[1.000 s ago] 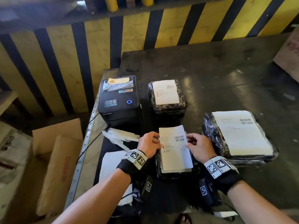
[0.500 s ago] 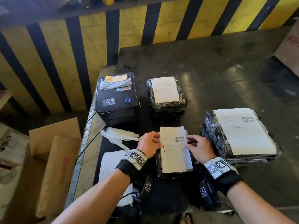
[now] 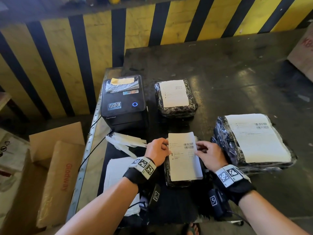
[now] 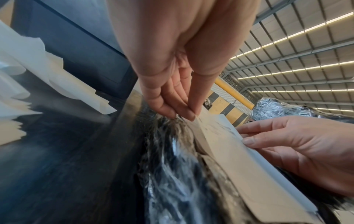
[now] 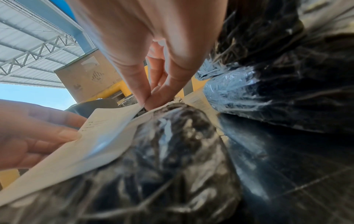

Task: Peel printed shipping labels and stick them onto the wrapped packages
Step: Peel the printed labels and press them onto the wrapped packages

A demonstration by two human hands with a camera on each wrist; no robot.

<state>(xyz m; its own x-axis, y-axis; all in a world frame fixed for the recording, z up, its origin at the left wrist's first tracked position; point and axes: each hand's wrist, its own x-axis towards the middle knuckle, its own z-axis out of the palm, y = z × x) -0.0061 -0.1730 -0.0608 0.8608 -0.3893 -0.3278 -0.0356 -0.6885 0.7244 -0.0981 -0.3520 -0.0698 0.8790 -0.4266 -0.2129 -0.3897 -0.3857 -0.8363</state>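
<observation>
Hands unmoved, left hand (image 3: 158, 150) and right hand (image 3: 209, 154) still pinching label (image 3: 184, 156) edges, three packages, nearest package (image 3: 169, 177) at 6 o'clock mostly hidden, printer (image 3: 123, 106) at 10 o'clock.

Daylight brightens the head view, leaving glare on the dark table (image 3: 220, 85) toward 12 o'clock. Both wrist views bend strongly at their edges, with motion blur on the wrapped package (image 5: 162, 174) toward 6 o'clock.

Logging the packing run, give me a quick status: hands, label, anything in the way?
Left hand and right hand each pinch a side edge of the label. Label held over the near wrapped package, far end raised. Nothing in the way.
</observation>
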